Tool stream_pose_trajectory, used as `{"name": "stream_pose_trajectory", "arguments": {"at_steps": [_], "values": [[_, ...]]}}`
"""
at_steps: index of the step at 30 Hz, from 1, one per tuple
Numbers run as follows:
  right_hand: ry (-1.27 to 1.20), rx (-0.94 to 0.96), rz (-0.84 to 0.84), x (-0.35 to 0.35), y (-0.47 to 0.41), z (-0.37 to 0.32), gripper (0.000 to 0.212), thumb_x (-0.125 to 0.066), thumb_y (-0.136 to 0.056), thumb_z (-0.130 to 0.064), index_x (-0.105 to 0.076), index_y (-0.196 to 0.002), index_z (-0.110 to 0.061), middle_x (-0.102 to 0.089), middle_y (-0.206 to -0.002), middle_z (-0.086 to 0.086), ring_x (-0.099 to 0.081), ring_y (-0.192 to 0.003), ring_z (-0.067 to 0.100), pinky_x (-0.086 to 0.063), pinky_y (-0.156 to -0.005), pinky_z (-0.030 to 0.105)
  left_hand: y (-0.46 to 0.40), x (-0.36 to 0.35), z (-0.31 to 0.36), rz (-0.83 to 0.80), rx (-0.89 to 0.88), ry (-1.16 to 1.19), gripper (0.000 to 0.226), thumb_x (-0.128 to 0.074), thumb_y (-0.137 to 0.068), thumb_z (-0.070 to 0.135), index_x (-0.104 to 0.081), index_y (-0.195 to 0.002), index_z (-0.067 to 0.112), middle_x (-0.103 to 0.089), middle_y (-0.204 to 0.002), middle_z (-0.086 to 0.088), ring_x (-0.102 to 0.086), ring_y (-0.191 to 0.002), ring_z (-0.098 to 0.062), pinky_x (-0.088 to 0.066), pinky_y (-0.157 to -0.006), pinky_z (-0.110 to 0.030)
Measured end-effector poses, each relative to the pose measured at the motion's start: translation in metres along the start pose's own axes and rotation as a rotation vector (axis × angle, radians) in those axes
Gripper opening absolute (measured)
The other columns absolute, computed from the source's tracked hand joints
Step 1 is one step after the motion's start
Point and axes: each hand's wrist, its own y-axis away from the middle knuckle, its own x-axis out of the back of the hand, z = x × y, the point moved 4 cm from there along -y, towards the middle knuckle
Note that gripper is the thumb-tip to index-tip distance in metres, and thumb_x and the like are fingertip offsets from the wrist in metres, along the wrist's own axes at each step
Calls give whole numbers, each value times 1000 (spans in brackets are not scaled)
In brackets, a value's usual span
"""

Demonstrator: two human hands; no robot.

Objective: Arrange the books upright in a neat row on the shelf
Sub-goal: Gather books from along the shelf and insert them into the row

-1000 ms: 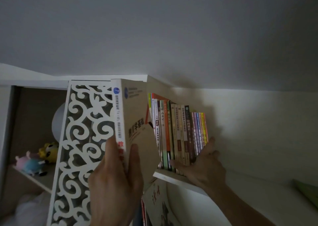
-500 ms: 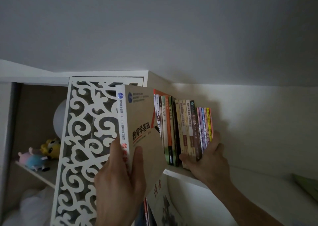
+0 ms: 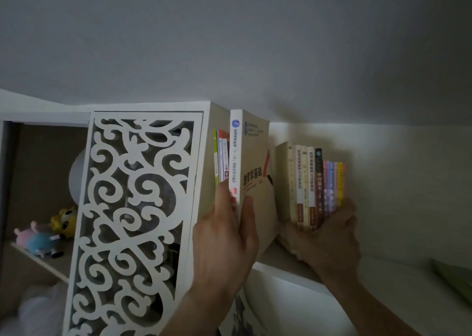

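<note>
Your left hand [image 3: 224, 236] grips the tall beige textbook [image 3: 251, 167] upright on the shelf [image 3: 286, 265], just right of the white fretwork panel [image 3: 138, 208], a few thin books [image 3: 221, 156] between. Right of the textbook, your right hand [image 3: 329, 236] clasps the foot of the standing row of books [image 3: 316, 182].

Readable print: Chinese titles on book covers and spines.
Beige book [image 3: 251, 162] gripped by left hand [image 3: 224, 243]: cover reads 教育学基础, spine print too small. Dark spine [image 3: 318, 179] just above right hand [image 3: 329, 236]: 中国通史. Other spines illegible.
</note>
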Motion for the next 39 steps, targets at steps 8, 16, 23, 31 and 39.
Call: {"name": "stream_pose_trajectory", "arguments": {"at_steps": [8,16,23,31,39], "values": [[24,-92,65,36,-17,28,121,-96,-52,-49,-20,-140,-17,-47,-133,16,-56,-113,46,-53,-91,58,3,-85,-32,-101,-7,-127,22,-52,-105,27,-46,-121,13,-75,-97,-12,-75,-68,-21,-62,-53,-29],[51,-63,13,31,-9,18,125,-94,-51,-57,-16,-143,-21,-45,-135,13,-57,-113,44,-54,-90,55,0,-110,-40,-242,-3,-372,61,-36,-110,29,-17,-161,4,-63,-127,-24,-67,-100,-36,-56,-80,-49],[199,78,-128,-5,3,-22,127,-83,-53,-72,-12,-145,-22,-40,-123,6,-62,-97,36,-52,-75,42,-11,-108,-67,-182,-221,-449,66,-20,-109,39,-10,-162,2,-3,-171,-18,-3,-159,-27,-19,-127,-50],[206,126,-181,-21,-4,-25,131,-58,-47,-96,-13,-144,-21,-39,-114,2,-62,-86,27,-59,-69,41,-11,-106,-83,-291,-252,-511,69,-14,-108,44,-8,-162,1,3,-171,-19,3,-159,-29,-19,-126,-53],[219,13,-289,-18,-16,5,115,-43,-40,-111,-48,-126,-35,-63,-113,-5,-66,-98,21,-59,-81,42,18,-104,-85,-400,-191,-449,77,-11,-106,59,8,-163,11,18,-170,-9,14,-158,-25,-10,-127,-55]]}}
